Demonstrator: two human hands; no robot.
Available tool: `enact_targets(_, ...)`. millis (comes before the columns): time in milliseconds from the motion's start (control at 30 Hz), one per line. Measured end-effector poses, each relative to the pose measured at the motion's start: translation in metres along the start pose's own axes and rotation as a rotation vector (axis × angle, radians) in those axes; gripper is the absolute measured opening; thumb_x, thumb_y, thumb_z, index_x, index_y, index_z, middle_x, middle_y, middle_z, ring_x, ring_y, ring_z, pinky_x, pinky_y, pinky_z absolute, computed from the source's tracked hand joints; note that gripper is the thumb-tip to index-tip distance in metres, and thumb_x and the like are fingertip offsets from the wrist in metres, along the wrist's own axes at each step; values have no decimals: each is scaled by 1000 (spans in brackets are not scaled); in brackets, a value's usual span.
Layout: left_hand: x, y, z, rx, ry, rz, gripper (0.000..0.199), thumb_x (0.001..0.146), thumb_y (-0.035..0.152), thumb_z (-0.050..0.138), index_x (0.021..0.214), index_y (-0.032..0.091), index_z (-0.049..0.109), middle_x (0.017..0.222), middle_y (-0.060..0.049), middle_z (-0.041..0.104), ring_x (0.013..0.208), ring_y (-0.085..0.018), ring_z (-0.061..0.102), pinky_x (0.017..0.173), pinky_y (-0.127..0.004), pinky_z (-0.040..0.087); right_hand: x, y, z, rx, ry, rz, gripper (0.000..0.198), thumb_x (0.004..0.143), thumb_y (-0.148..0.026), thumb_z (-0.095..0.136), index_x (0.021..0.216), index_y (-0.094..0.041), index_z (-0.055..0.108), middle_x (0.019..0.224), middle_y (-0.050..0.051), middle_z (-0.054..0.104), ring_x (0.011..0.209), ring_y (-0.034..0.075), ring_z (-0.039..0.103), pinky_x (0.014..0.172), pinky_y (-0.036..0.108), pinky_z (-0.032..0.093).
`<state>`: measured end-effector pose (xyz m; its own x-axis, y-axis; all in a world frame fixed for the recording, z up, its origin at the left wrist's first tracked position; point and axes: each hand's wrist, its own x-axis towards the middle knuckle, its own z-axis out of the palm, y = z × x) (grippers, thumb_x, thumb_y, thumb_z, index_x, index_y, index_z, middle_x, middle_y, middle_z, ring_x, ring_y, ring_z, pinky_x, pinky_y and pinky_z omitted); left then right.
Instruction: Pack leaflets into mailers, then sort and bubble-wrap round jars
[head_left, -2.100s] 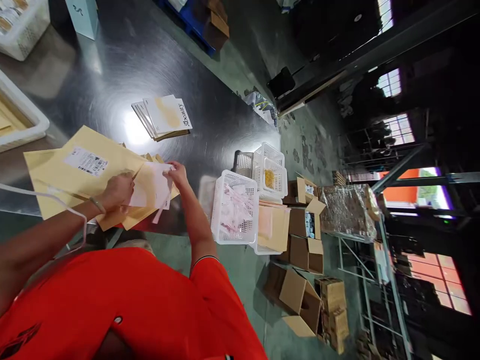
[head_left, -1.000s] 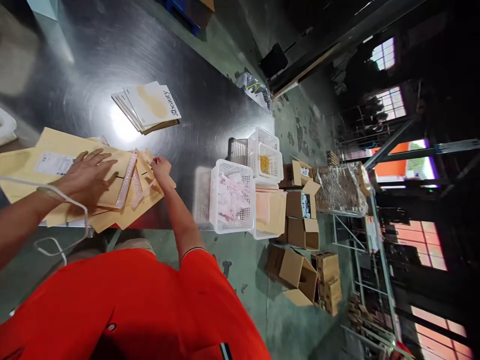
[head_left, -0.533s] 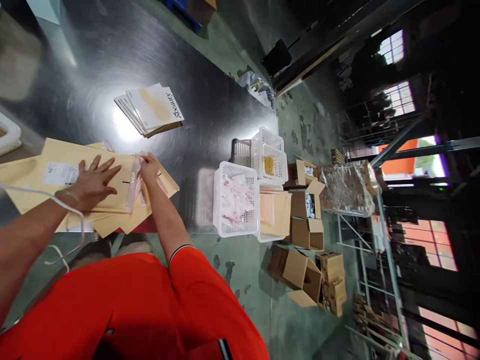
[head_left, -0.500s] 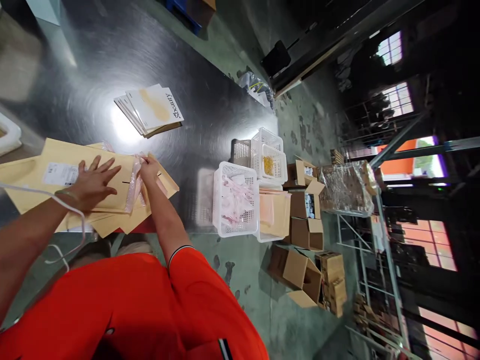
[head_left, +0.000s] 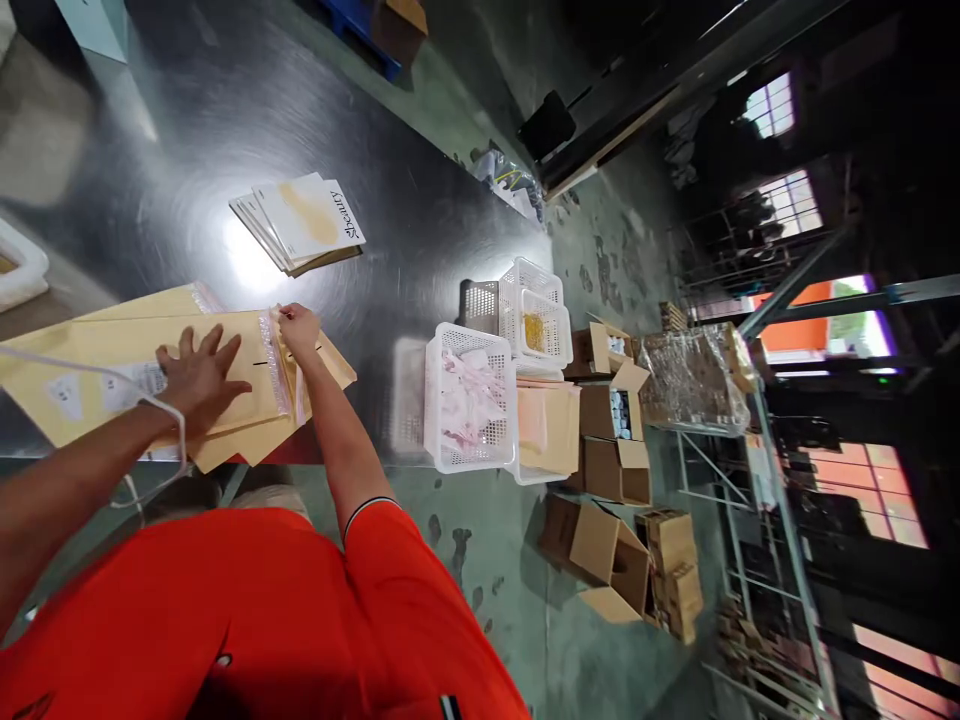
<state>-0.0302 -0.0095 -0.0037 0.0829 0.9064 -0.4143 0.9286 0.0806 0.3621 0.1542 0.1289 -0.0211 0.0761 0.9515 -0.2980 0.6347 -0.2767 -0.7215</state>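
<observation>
Several yellow padded envelopes overlap in a pile at the table's near edge. On the top padded envelope (head_left: 240, 365), which bears a white label, my left hand (head_left: 198, 380) lies flat with its fingers spread. My right hand (head_left: 300, 332) has its fingers pinched at the far corner of that envelope's bubble-lined mouth (head_left: 274, 350). Its fingertips partly hide the spot. Another padded envelope (head_left: 334, 362) sticks out beneath my right wrist. A white cable (head_left: 75, 364) runs across the pile and over my left wrist.
Beyond the envelopes lies a fanned stack of white booklets (head_left: 311, 220) on the dark metal table (head_left: 390, 200). To the right stand a white basket (head_left: 471, 455) of pinkish packets, a basket with yellow contents (head_left: 534, 332) and more padded envelopes (head_left: 559, 430). Open cartons (head_left: 604, 550) sit on the floor.
The top envelope has turned and shifted slightly right, and its bubble-lined mouth is straighter. My right hand has moved a little right with it. My left hand stays spread on top.
</observation>
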Motion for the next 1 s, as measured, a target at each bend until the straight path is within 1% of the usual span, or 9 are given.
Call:
enact_targets(100, 1, 5, 2, -29, -75, -90, 99, 113, 70, 63, 194, 18, 42, 202, -24, 16, 183, -62, 4, 135, -91, 19, 11, -20, 24, -56, -93, 61, 15, 97, 0, 80, 103, -12, 85, 92, 2, 83, 111, 22, 80, 111, 30, 62)
enact_targets(167, 5, 2, 4, -32, -94, -106, 102, 111, 73, 65, 194, 19, 42, 202, -24, 15, 183, -63, 4, 134, -91, 21, 18, -22, 26, -31, -152, 98, 21, 97, 3, 73, 107, -10, 86, 94, 1, 83, 112, 19, 79, 112, 27, 60)
enact_targets(333, 10, -4, 11, -17, -59, -91, 99, 111, 70, 66, 194, 20, 44, 202, -23, 16, 183, -63, 5, 133, -91, 24, 24, -5, 19, 262, -222, 142, 16, 106, -13, 73, 92, -12, 80, 73, -9, 66, 76, 8, 67, 80, 17, 56)
enact_targets(400, 10, -3, 12, -22, -75, -103, 99, 111, 69, 68, 194, 21, 44, 202, -22, 16, 183, -63, 4, 133, -91, 23, 24, 1, 19, 376, -248, 155, 45, 115, -28, 60, 75, -11, 72, 66, -9, 56, 70, 3, 61, 75, 19, 48)
enact_targets(467, 10, -2, 13, -26, -86, -115, 99, 111, 68, 69, 194, 20, 44, 203, -21, 16, 183, -63, 4, 134, -91, 22, 26, 5, 19, 455, -295, 135, 56, 115, -38, 57, 67, -11, 66, 65, -8, 54, 69, 2, 58, 73, 21, 44)
enact_targets(600, 12, -2, 12, -40, -77, -119, 100, 111, 70, 70, 194, 20, 44, 202, -23, 17, 183, -63, 4, 134, -91, 21, 38, 3, 14, 517, -416, 90, 23, 99, -23, 76, 79, -12, 76, 69, -8, 61, 68, 6, 53, 69, 19, 43)
enact_targets(733, 11, -2, 13, -46, -85, -139, 101, 109, 69, 74, 194, 22, 44, 202, -23, 17, 184, -62, 4, 135, -90, 22, 46, -8, 4, 400, -491, 106, 28, 98, -9, 68, 71, -13, 71, 67, -5, 60, 68, 8, 55, 69, 17, 44)
enact_targets(867, 1, 4, 7, -48, -52, -112, 94, 113, 66, 64, 193, 21, 43, 203, -21, 15, 184, -59, 2, 137, -89, 19, 23, -3, -32, 552, -345, 154, 20, 95, -2, 66, 83, -17, 65, 82, -3, 71, 74, 10, 67, 64, 15, 47)
enact_targets(1000, -5, 10, -4, -70, -15, -81, 93, 115, 65, 55, 193, 16, 40, 203, -24, 13, 184, -59, 1, 136, -92, 16, -26, 38, -126, 651, 50, 198, 28, 97, -6, 63, 90, -28, 46, 76, -6, 64, 71, 12, 68, 56, 15, 41)
